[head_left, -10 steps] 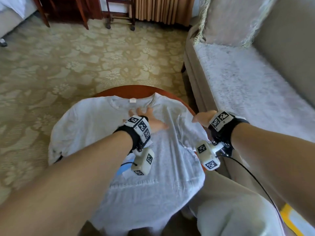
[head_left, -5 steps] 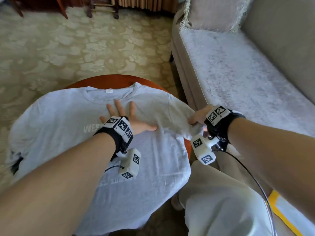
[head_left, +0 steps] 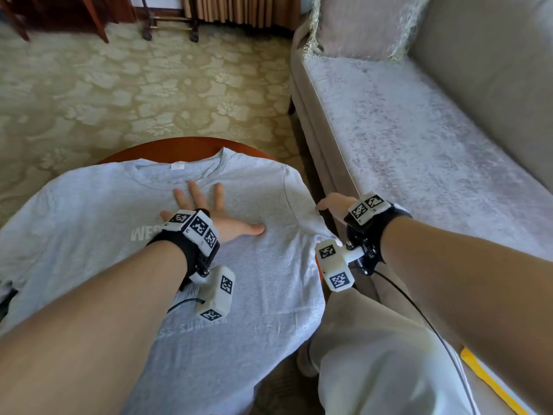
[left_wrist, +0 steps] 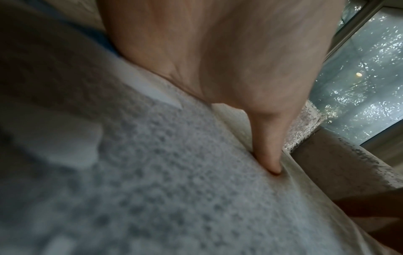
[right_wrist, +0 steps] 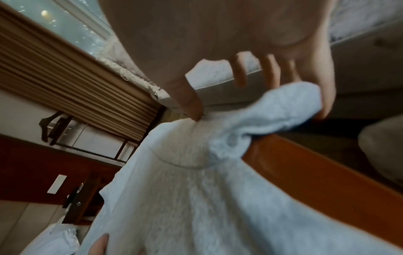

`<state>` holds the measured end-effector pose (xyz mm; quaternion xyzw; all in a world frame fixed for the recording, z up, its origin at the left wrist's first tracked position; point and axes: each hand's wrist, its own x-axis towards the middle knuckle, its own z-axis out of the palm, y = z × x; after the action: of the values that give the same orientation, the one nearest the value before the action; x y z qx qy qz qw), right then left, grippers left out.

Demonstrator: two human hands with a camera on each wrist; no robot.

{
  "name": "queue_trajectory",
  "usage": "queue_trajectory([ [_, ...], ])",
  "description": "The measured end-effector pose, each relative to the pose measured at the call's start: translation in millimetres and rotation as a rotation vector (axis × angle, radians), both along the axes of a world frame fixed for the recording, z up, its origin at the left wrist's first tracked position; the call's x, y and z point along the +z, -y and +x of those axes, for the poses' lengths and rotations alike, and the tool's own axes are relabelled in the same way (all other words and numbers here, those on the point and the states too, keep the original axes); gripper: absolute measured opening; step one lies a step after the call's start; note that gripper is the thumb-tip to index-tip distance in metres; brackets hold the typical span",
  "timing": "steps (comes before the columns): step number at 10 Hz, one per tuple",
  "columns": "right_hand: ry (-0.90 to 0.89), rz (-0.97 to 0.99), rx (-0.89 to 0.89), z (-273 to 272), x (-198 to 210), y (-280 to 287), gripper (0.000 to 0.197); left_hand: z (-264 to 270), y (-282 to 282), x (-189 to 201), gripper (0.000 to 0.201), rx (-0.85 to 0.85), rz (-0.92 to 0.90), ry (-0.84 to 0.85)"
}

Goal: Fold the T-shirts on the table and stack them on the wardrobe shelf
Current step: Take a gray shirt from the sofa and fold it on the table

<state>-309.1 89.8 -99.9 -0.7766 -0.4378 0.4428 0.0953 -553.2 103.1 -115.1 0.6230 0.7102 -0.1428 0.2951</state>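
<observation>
A light grey T-shirt (head_left: 269, 280) with white lettering lies face up over a round wooden table (head_left: 179, 146), collar at the far side. My left hand (head_left: 209, 211) presses flat on its chest just below the collar, fingers spread. The left wrist view shows the thumb (left_wrist: 268, 146) pushing into the T-shirt (left_wrist: 174, 189). My right hand (head_left: 332, 205) is at the shirt's right sleeve, beyond the table's right edge. In the right wrist view the bunched sleeve (right_wrist: 272, 110) sits between thumb and curled fingers (right_wrist: 240, 74), above the table rim (right_wrist: 305, 172).
A grey sofa (head_left: 419, 145) with a fringed cushion (head_left: 359, 25) stands close on the right. My leg in pale trousers (head_left: 374, 354) is between table and sofa. Patterned carpet (head_left: 149, 85) lies beyond, with dark furniture legs (head_left: 167, 22) at the back.
My left hand stays flat on the chest, now with fingers spread wider. The right hand keeps hold of the right sleeve, and the shoulder area lies smoother.
</observation>
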Motion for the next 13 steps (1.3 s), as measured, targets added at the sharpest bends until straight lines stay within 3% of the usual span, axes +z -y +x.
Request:
queue_trajectory([
  [1,-0.136,-0.003,-0.105,-0.3,-25.8,0.3,0.044,0.2,0.0,-0.7,0.152,0.0,0.011,-0.004],
  [3,-0.219,-0.016,-0.227,23.0,-32.7,-2.6,0.048,-0.5,1.1,2.4,0.153,-0.002,0.008,0.007],
  [4,-0.188,-0.007,-0.183,27.9,-26.3,-3.5,0.049,-1.7,2.3,5.1,0.15,-0.016,0.0,0.022],
  [5,0.053,-0.081,-0.21,25.1,-11.6,4.1,0.044,-2.4,4.7,7.3,0.146,-0.024,-0.003,0.012],
  [6,0.39,-0.087,0.042,6.7,-1.8,17.9,0.036,-1.2,4.4,7.8,0.146,-0.026,0.006,0.005],
  [7,0.397,-0.067,-0.002,-3.0,-0.9,17.5,0.032,-0.3,3.2,6.3,0.146,-0.018,0.016,0.003],
  [8,0.445,-0.019,-0.025,-22.1,-0.4,-0.6,0.045,-3.8,0.6,5.2,0.142,0.004,0.025,0.06],
  [9,0.413,0.078,0.079,-61.7,21.3,-12.1,0.056,-15.7,-3.7,7.0,0.125,0.101,0.001,0.283],
  [10,0.516,0.05,0.477,-121.1,39.0,-19.3,0.046,-36.2,-2.2,25.4,0.088,0.295,-0.024,0.72],
  [11,0.576,-0.004,0.797,-185.5,45.9,-16.4,0.043,-69.0,2.9,54.6,0.044,0.462,0.027,0.995],
  [12,0.619,0.039,0.954,-232.4,40.8,-20.6,0.038,-121.5,1.7,74.5,0.026,0.656,0.049,1.236],
  [13,0.511,0.076,0.945,-283.3,41.0,-20.7,0.041,-191.8,1.9,76.8,0.019,0.794,0.26,1.175],
])
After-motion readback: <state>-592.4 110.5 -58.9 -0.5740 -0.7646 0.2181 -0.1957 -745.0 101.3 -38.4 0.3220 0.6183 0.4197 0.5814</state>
